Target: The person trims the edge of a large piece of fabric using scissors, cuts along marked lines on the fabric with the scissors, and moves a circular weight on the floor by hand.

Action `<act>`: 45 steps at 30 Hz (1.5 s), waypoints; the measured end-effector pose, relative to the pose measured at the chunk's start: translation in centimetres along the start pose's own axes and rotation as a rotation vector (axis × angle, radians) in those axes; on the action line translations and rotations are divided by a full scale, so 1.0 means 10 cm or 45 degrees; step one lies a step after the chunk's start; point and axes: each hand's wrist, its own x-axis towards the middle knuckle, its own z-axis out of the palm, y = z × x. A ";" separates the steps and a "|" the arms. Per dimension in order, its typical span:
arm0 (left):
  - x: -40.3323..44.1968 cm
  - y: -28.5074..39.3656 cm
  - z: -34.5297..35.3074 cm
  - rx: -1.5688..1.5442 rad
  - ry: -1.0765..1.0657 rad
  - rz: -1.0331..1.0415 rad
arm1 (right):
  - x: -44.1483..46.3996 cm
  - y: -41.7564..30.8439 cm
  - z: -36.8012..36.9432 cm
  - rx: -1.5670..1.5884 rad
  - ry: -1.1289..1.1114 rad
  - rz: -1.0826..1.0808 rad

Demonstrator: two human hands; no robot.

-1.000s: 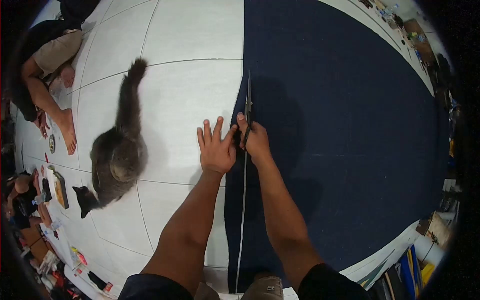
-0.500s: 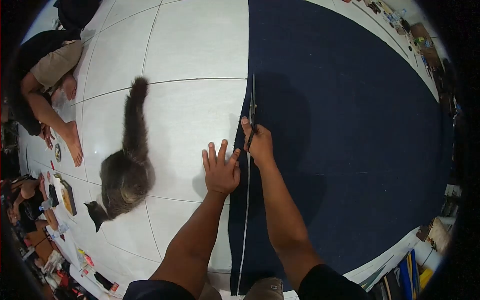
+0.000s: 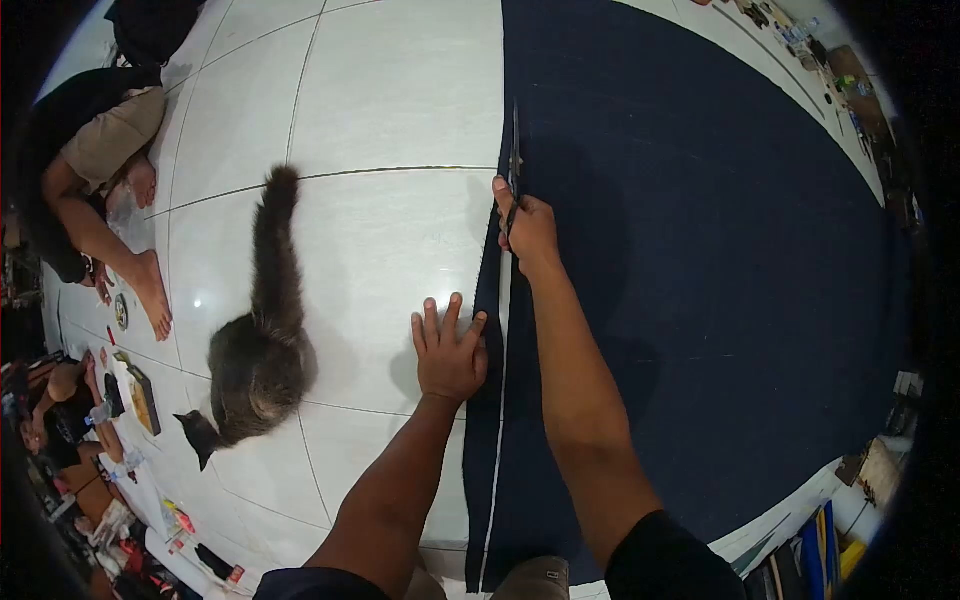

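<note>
A large sheet of dark navy fabric [image 3: 720, 270] lies spread over the white tiled floor. My right hand [image 3: 532, 232] grips a pair of scissors [image 3: 515, 150], whose blades point away from me along the fabric's left edge. Behind the scissors a long cut parts a narrow strip [image 3: 484, 440] from the main sheet, with white floor showing through the gap. My left hand [image 3: 452, 355] lies flat with fingers spread, mostly on the tile, its thumb side at the strip's edge.
A grey cat [image 3: 258, 375] sits on the tiles to the left, tail stretched away from me. Beyond it, a seated person's bare foot [image 3: 150, 295] and another person further down are at the left edge. Folders [image 3: 820, 550] and clutter line the right side.
My right hand and the scissors have moved forward along the fabric, and the cut gap has grown longer. The left hand stays flat in nearly the same place.
</note>
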 end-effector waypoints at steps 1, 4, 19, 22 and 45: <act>0.01 0.01 0.00 0.002 -0.021 -0.006 | 0.00 -0.01 -0.02 -0.005 0.001 0.000; 0.01 0.02 0.00 -0.050 -0.001 -0.004 | 0.03 -0.07 -0.02 -0.006 -0.052 -0.016; 0.01 -0.01 0.02 -0.053 -0.024 -0.012 | 0.64 -0.42 0.04 -0.101 -0.023 -0.081; 0.01 0.00 -0.02 -0.033 -0.089 -0.030 | 0.83 -0.63 0.04 -0.123 -0.090 -0.039; 0.00 -0.03 0.02 -0.055 -0.076 -0.035 | 1.75 -1.21 0.22 -0.115 0.000 -0.074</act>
